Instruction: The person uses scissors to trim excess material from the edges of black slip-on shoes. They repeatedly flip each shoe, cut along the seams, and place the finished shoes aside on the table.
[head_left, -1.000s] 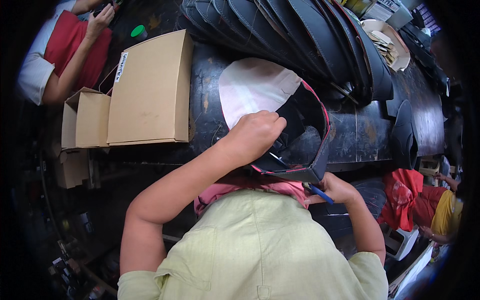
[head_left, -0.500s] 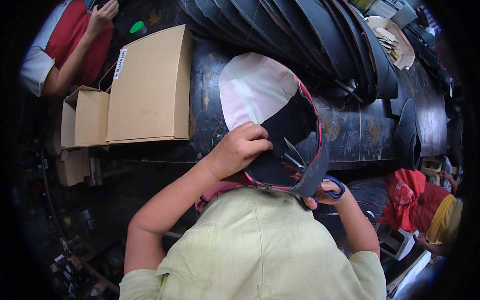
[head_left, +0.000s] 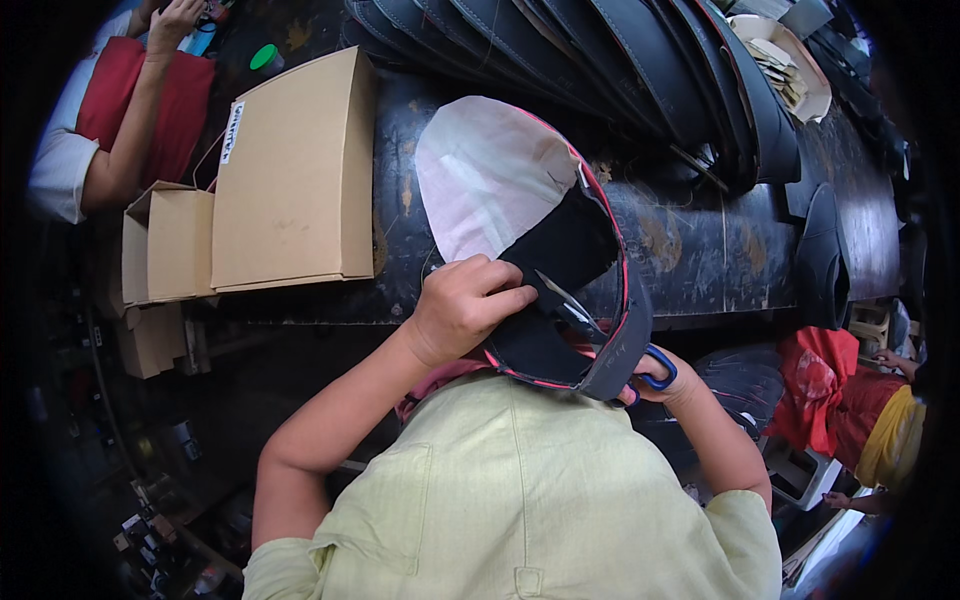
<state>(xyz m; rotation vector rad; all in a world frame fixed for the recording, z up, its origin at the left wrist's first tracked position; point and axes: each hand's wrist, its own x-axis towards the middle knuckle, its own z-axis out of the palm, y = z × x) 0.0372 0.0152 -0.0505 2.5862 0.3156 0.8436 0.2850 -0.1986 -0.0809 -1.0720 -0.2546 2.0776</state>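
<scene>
Black fabric piece (head_left: 560, 300) with red piping, pinched in my left hand (head_left: 465, 305), looks partly trimmed; right hand (head_left: 660, 385) closed around blue-handled scissors (head_left: 600, 335), blades parted mid-cut.

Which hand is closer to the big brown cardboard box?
The left hand. It grips the black shoe piece just right of the cardboard box. The right hand holds blue-handled scissors farther right, past that piece.

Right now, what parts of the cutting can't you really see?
Head view only:
- Right hand: mostly hidden behind the black piece with red edging; only the blue scissor handles show.
- Where the scissor blades bite: too small to tell.
- Left hand fingers: tips tucked behind the piece.
- The co-worker's hand: cut off by the top edge.
</scene>
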